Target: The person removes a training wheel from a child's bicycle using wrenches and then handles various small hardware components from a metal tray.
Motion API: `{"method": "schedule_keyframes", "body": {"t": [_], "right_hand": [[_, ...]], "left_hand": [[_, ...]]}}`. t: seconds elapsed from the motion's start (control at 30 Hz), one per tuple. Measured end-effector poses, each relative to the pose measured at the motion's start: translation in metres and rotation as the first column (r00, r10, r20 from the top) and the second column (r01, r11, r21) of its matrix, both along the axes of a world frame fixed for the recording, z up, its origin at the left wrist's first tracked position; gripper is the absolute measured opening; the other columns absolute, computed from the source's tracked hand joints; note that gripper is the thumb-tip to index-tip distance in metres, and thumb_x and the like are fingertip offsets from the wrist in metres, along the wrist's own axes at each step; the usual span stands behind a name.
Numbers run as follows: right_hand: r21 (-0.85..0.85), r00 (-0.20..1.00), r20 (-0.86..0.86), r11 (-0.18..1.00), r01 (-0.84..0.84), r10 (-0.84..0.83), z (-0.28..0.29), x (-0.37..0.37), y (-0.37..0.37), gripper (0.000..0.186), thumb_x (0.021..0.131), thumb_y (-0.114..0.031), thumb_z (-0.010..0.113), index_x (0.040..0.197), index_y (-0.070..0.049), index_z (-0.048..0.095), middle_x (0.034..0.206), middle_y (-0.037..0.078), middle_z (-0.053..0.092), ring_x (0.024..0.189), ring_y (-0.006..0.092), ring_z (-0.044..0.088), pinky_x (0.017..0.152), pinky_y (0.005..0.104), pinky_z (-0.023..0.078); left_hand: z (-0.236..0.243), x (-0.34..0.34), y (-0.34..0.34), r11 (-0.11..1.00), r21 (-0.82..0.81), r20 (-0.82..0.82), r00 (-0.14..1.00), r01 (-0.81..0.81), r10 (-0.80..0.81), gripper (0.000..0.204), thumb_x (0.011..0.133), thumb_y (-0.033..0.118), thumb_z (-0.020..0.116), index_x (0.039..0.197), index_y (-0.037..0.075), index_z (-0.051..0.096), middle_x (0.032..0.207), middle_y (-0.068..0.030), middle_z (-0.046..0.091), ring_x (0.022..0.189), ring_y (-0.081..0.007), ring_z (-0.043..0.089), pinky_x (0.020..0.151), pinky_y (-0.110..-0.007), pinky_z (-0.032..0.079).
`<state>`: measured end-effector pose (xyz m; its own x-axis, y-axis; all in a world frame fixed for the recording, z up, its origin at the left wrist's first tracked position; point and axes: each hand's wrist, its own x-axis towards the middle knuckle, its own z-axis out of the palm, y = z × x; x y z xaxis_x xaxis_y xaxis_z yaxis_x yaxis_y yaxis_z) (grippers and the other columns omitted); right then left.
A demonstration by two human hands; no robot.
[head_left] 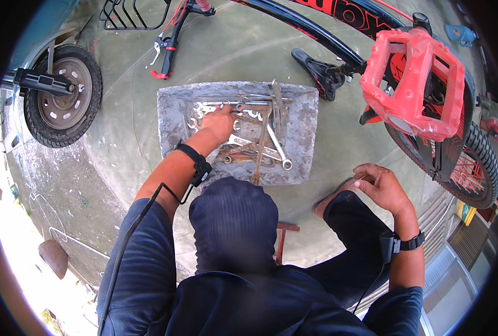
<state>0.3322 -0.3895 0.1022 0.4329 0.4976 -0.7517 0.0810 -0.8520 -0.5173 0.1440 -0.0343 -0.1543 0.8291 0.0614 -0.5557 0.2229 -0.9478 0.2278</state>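
Note:
My left hand (pixel 218 124) reaches down into a grey, worn rectangular tray (pixel 302 140) and touches the wrenches lying there. Its fingertips are partly hidden, so I cannot tell whether they grip one. Around it lie several open-end and combination wrenches, some shiny, some rusty. A long silver combination wrench (pixel 278 148) slants at the right of the heap, and a rusty flat bar (pixel 260 147) crosses toward the tray's near edge. My right hand (pixel 380 187) hangs over my bent right knee, thumb apart from loosely curved fingers, with nothing visible in it.
An upside-down bicycle fills the upper right, with a red pedal (pixel 450 106), a saddle (pixel 322 75) on the floor and a rear tire (pixel 482 159). Its brake lever (pixel 156 50) is beyond the tray. A small wheel (pixel 64 95) stands at left. A rock (pixel 53 259) lies lower left.

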Motion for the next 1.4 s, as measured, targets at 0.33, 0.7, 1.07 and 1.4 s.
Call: {"method": "schedule_keyframes", "body": {"t": [0.33, 0.7, 1.07, 1.4], "right_hand": [[0.008, 0.999, -0.012, 0.999, 0.040, -0.040, -0.009, -0.007, -0.007, 0.028, 0.086, -0.011, 0.071, 0.110, 0.002, 0.063, 0.091, 0.014, 0.071, 0.084, 0.0214, 0.069, 0.078, 0.0320, 0.053], [0.008, 0.999, -0.005, 0.999, 0.045, -0.045, -0.009, -0.007, -0.009, 0.028, 0.087, -0.012, 0.070, 0.110, 0.002, 0.063, 0.091, 0.014, 0.071, 0.085, 0.0218, 0.069, 0.078, 0.0322, 0.053], [0.033, 1.000, 0.005, 0.999, -0.011, 0.011, -0.018, -0.013, 0.007, 0.027, 0.085, -0.013, 0.071, 0.107, 0.001, 0.064, 0.091, 0.015, 0.070, 0.082, 0.0233, 0.068, 0.076, 0.0326, 0.053], [0.150, 0.989, 0.000, 0.978, -0.144, 0.146, -0.036, -0.027, 0.048, 0.026, 0.086, -0.018, 0.069, 0.106, -0.002, 0.066, 0.096, 0.017, 0.069, 0.088, 0.0296, 0.066, 0.079, 0.0358, 0.051]], "left_hand": [[0.002, -0.013, -0.007, 0.997, 0.050, -0.023, 0.998, -0.051, 0.053, 0.021, 0.084, 0.010, 0.055, 0.102, 0.005, 0.066, 0.112, -0.0134, 0.057, 0.104, -0.0297, 0.062, 0.087, -0.043, 0.053], [0.002, -0.003, -0.008, 0.996, 0.012, -0.102, 0.990, -0.094, 0.094, 0.022, 0.087, 0.009, 0.052, 0.105, 0.004, 0.064, 0.117, -0.0177, 0.056, 0.099, -0.0329, 0.066, 0.084, -0.045, 0.054], [0.007, -0.056, 0.032, 0.959, -0.138, -0.014, 0.969, -0.247, 0.248, 0.024, 0.086, 0.009, 0.059, 0.108, 0.007, 0.067, 0.104, -0.0187, 0.065, 0.089, -0.0358, 0.066, 0.078, -0.043, 0.053], [0.074, -0.107, 0.047, -0.026, -0.603, -0.634, 0.460, -0.797, 0.621, 0.022, 0.093, 0.004, 0.057, 0.113, -0.001, 0.066, 0.083, 0.0008, 0.065, 0.057, -0.0044, 0.044, 0.054, -0.019, 0.038]]}}
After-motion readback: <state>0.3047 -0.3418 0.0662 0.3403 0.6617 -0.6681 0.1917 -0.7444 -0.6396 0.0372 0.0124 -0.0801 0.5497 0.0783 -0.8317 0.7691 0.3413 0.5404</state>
